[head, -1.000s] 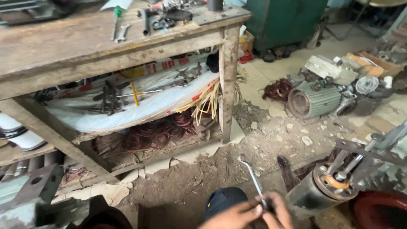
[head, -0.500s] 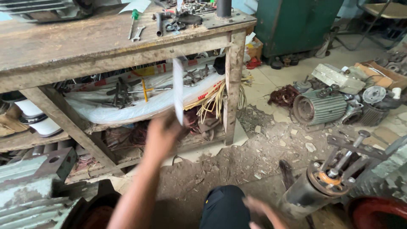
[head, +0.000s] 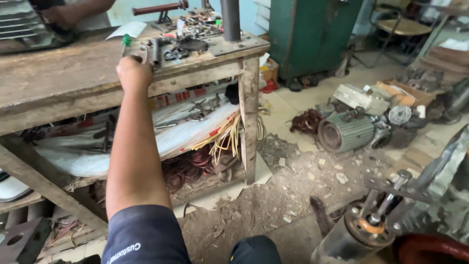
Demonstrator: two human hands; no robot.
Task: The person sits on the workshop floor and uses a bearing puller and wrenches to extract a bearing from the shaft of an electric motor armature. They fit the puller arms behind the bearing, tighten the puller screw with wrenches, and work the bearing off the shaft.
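The person's left hand (head: 133, 72) is raised to the front edge of the wooden counter (head: 58, 78), towards its right end. The fingers are curled in tightly, like a fist, and I see only the back of the hand, so I cannot tell if something is inside them. The right hand is out of sight.

Just beside the knuckles, on the counter top, lies a grey metal tool (head: 148, 50), and a small green-capped thing (head: 126, 40) stands just behind the hand. Further to the right corner there is a heap of small metal parts (head: 195, 27) and an upright dark pipe (head: 230, 19). Another person's arm (head: 73, 12) rests at the far edge.

To my judgement, the step is work with the tools at this edge: a reach or a setting down. Any move here calls for care, because the tools lie close together and near the edge.
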